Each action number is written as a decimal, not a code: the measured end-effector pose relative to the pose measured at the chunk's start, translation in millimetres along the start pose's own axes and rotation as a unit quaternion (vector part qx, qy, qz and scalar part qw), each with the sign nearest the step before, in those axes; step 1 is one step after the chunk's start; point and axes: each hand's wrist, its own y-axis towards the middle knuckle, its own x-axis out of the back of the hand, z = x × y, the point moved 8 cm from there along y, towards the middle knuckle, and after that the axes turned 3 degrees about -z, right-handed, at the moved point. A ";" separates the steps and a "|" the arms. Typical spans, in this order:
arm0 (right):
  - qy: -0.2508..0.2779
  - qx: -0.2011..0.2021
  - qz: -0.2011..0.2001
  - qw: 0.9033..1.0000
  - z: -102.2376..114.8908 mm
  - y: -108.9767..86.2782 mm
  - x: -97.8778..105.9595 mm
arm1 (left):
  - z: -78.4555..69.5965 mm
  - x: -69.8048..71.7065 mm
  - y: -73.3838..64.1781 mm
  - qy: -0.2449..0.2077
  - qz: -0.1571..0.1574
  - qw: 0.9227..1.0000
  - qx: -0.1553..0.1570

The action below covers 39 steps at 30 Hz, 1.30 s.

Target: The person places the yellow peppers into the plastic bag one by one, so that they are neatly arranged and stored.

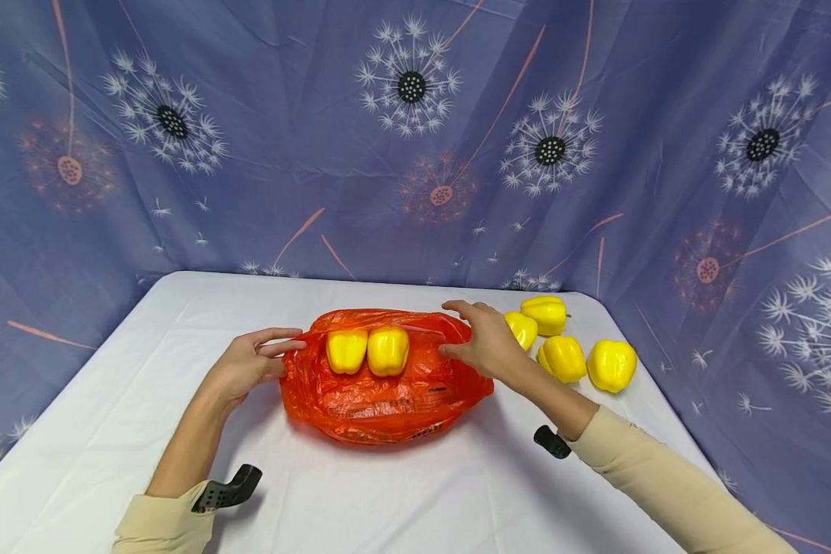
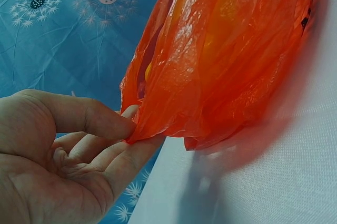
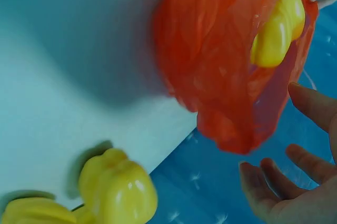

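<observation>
A red plastic bag (image 1: 450,377) lies on the table with its mouth spread open toward me. Two yellow bell peppers, one on the left (image 1: 347,352) and one on the right (image 1: 388,351), sit side by side in it. My left hand (image 1: 245,365) pinches the bag's left edge between thumb and fingers, clearest in the left wrist view. Beside the bag's right end is my right hand (image 1: 493,345), fingers spread and holding nothing. The right wrist view shows a gap between these fingers (image 3: 310,105) and the red plastic (image 3: 210,66).
Several more yellow bell peppers (image 1: 612,365) lie in a loose group at the table's right side, past my right hand. A white cloth (image 1: 208,308) covers the table. Behind it hangs a blue curtain (image 1: 284,154) with a dandelion print.
</observation>
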 end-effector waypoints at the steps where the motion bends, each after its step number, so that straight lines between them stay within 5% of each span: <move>1: -0.004 -0.002 -0.005 1.000 -4.0 -1.6 2.9 | 0.1 0.1 0.0 0.001 0.000 1.000 0.000; 19: -0.004 -0.061 -0.061 0.996 -78.6 -20.9 41.4 | 0.8 -0.3 0.1 0.000 -0.001 1.000 0.000; 39: -0.029 -0.093 -0.032 0.995 -129.6 -21.7 23.5 | 2.3 0.6 0.8 0.007 -0.010 1.000 0.006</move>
